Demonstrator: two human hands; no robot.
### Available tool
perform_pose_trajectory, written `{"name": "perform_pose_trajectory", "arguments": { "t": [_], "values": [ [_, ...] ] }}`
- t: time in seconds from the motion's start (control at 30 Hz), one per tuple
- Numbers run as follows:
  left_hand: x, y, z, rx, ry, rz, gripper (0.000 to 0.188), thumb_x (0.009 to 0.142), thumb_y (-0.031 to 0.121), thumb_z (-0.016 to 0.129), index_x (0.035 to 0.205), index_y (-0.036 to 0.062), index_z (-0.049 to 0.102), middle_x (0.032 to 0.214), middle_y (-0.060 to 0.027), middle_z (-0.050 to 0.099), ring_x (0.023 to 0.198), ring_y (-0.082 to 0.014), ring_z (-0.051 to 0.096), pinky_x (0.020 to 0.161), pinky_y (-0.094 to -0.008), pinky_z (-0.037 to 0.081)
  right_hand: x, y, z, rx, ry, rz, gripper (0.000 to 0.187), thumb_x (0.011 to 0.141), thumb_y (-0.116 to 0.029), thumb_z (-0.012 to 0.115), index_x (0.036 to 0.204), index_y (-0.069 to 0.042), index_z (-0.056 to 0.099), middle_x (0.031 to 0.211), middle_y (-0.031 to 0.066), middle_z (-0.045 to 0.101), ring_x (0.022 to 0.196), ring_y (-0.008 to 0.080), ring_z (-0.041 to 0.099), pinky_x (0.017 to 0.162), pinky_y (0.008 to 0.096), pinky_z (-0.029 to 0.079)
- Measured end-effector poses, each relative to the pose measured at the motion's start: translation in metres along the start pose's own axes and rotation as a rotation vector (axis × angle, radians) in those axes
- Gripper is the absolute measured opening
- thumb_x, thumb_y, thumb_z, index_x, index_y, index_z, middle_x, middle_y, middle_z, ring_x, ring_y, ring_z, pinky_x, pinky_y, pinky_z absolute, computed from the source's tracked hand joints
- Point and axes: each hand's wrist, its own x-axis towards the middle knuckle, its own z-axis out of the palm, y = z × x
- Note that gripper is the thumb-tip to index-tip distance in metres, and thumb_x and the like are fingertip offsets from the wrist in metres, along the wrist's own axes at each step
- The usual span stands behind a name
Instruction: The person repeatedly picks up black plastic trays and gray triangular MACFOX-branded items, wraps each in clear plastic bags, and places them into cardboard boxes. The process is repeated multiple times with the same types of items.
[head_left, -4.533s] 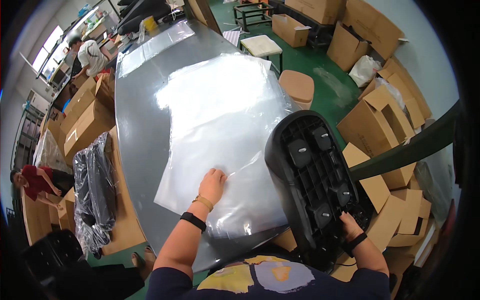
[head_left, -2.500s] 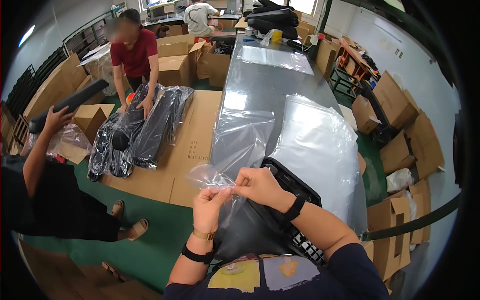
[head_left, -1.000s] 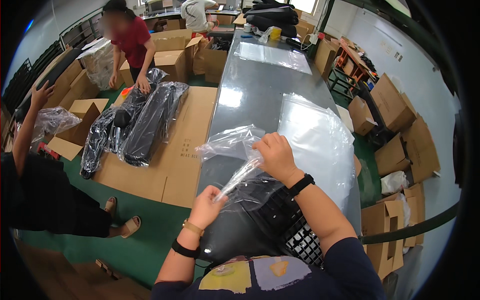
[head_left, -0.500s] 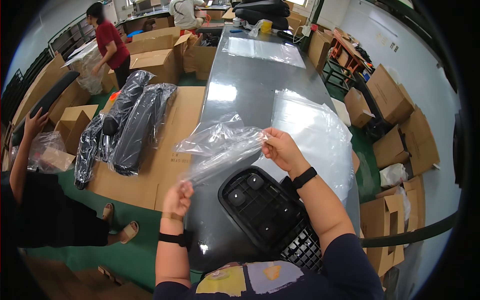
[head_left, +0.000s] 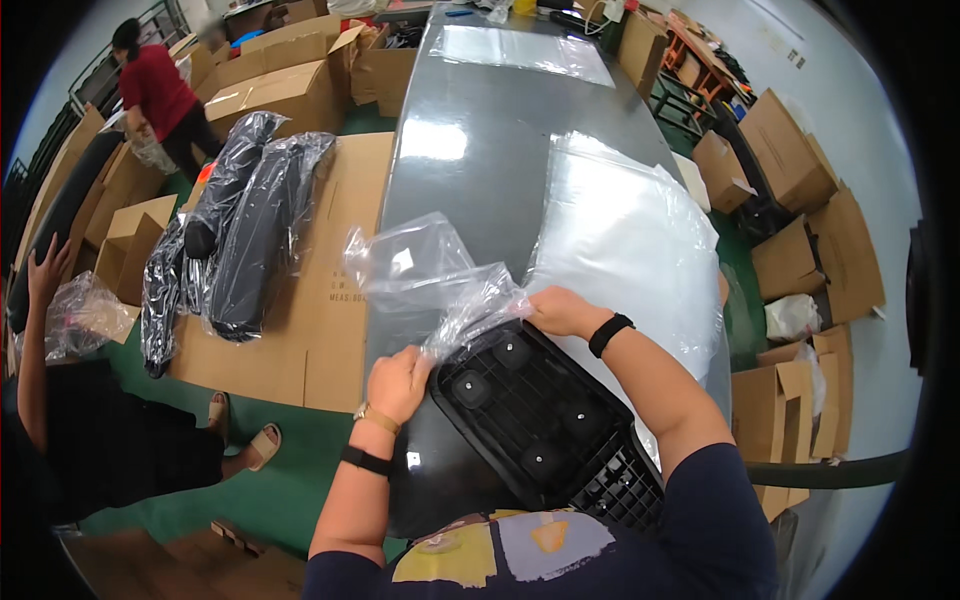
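Observation:
A clear plastic bag (head_left: 425, 262) is stretched between my two hands, its mouth at the far end of a black plastic panel (head_left: 530, 390). My left hand (head_left: 400, 385) pinches one side of the bag near the panel's far left corner. At the far right corner, my right hand (head_left: 562, 312) grips the other side. The panel lies on the dark table with screws and a grid section showing. The bag's loose end spreads away over the tabletop. How far the bag covers the panel's end is hard to make out.
A stack of clear bags (head_left: 630, 250) lies right of the panel on the table (head_left: 460, 190). To the left, black padded parts in plastic (head_left: 260, 230) rest on cardboard (head_left: 345, 210). A co-worker's arm (head_left: 40, 330) is at far left; another person (head_left: 160, 90) stands beyond.
Both hands have brought the bag down and nearer to me, onto the panel's far end. The bag's loose end has spread out. The person in red has moved left.

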Motion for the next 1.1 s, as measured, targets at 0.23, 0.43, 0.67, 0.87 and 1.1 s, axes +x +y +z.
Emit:
{"name": "perform_pose_trajectory", "arguments": {
  "t": [0.23, 0.43, 0.67, 0.87, 1.1],
  "values": [
    [-0.042, 0.004, 0.033, -0.277, 0.101, -0.204, 0.043, 0.099, 0.036, 0.034, 0.109, 0.0009, 0.056, 0.097, -0.0273, 0.062, 0.095, -0.0473, 0.055, 0.08, -0.0481, 0.045, -0.035, -0.005, 0.013, 0.196, 0.049, -0.032, 0.055, 0.094, -0.05, 0.042, 0.103, 0.0, 0.062, 0.096, 0.0287, 0.062, 0.092, 0.0428, 0.059, 0.083, 0.0445, 0.046],
    [-0.058, 0.008, 0.025, -0.317, -0.061, -0.339, 0.049, 0.1, 0.039, 0.03, 0.132, 0.0035, 0.042, 0.089, -0.0249, 0.065, 0.086, -0.0435, 0.061, 0.077, -0.0444, 0.047, -0.031, -0.028, 0.006, 0.063, 0.39, -0.017, 0.04, 0.092, -0.04, 0.046, 0.097, -0.003, 0.06, 0.087, 0.0253, 0.063, 0.089, 0.0434, 0.059, 0.079, 0.0499, 0.045],
    [-0.031, 0.088, 0.001, 0.029, 0.149, -0.235, 0.053, 0.097, 0.029, 0.042, 0.146, 0.0181, 0.025, 0.099, -0.0214, 0.061, 0.086, -0.0341, 0.062, 0.074, -0.0425, 0.048, -0.001, -0.029, -0.045, -0.011, 0.594, 0.276, 0.047, 0.094, -0.041, 0.042, 0.09, -0.002, 0.067, 0.088, 0.0224, 0.066, 0.086, 0.0409, 0.062, 0.077, 0.0474, 0.048],
    [-0.028, 0.062, 0.032, 0.097, 0.403, 0.095, 0.032, 0.089, 0.007, 0.055, 0.12, 0.0108, 0.061, 0.094, -0.0136, 0.046, 0.084, -0.0276, 0.05, 0.078, -0.0359, 0.044, -0.101, 0.023, -0.011, 0.483, 0.175, 0.185, 0.04, 0.094, -0.036, 0.047, 0.11, -0.004, 0.063, 0.097, 0.0152, 0.066, 0.084, 0.0254, 0.065, 0.074, 0.0349, 0.052],
    [-0.02, 0.072, 0.036, -0.121, 0.348, 0.238, 0.014, 0.089, 0.008, 0.059, 0.102, 0.0044, 0.063, 0.082, -0.0053, 0.047, 0.071, -0.0142, 0.048, 0.065, -0.0262, 0.042, -0.358, 0.054, 0.099, 0.982, 0.57, 0.465, 0.029, 0.09, -0.023, 0.06, 0.11, -0.002, 0.062, 0.084, 0.0042, 0.065, 0.075, 0.0115, 0.063, 0.062, 0.0257, 0.052]
  ]
}}
